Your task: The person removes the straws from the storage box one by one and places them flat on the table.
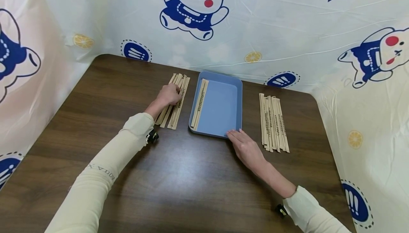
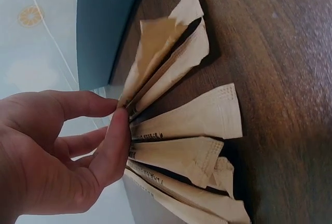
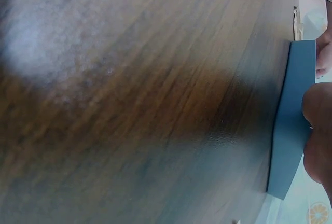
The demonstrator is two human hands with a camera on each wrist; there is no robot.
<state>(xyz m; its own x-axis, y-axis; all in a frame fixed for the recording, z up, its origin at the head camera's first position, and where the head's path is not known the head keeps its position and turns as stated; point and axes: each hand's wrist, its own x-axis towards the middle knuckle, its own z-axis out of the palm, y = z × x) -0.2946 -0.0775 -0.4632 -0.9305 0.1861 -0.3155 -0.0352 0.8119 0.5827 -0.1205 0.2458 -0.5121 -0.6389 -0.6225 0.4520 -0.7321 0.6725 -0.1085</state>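
My left hand (image 1: 170, 94) is over a loose pile of paper-wrapped chopsticks (image 1: 175, 117) left of the tray. In the left wrist view, the thumb and index finger of the left hand (image 2: 78, 151) pinch a brown paper wrapper (image 2: 150, 47) at the pile's tray side; several other wrappers (image 2: 192, 112) fan out beside it. The blue tray (image 1: 220, 75) holds a few wrapped chopsticks (image 1: 199, 104) lengthwise along its left wall. My right hand (image 1: 247, 149) rests with extended fingers on the tray's near right corner. In the right wrist view, its fingers (image 3: 316, 105) overlap the tray wall (image 3: 293, 115).
Another pile of wrapped chopsticks (image 1: 273, 123) lies right of the tray on the dark wooden table (image 1: 185, 183). A patterned curtain (image 1: 134, 9) hangs close behind the table's far edge and along both sides.
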